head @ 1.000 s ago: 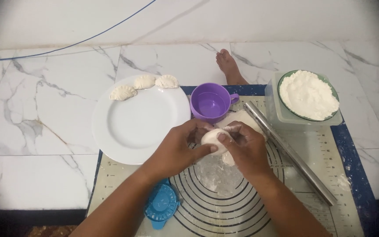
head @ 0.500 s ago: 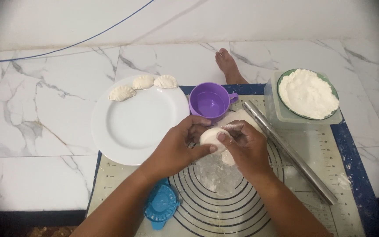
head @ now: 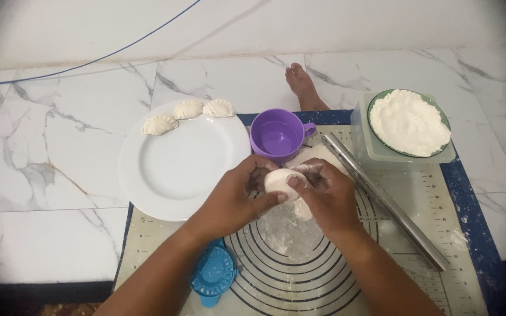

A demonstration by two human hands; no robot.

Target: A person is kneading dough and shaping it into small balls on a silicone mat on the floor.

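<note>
both the left hand (head: 235, 196) and right hand (head: 323, 193) grip a dough ball (head: 280, 181) pinched between them.

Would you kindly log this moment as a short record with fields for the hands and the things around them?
left hand: cups the dough piece from the left
right hand: pinches the same dough piece from the right
plate: white, three folded dumplings on its far rim
cup: purple, beyond the hands
mould: blue, near the left forearm
rolling pin: metal, lying on the mat
bowl: holds white flour
</note>
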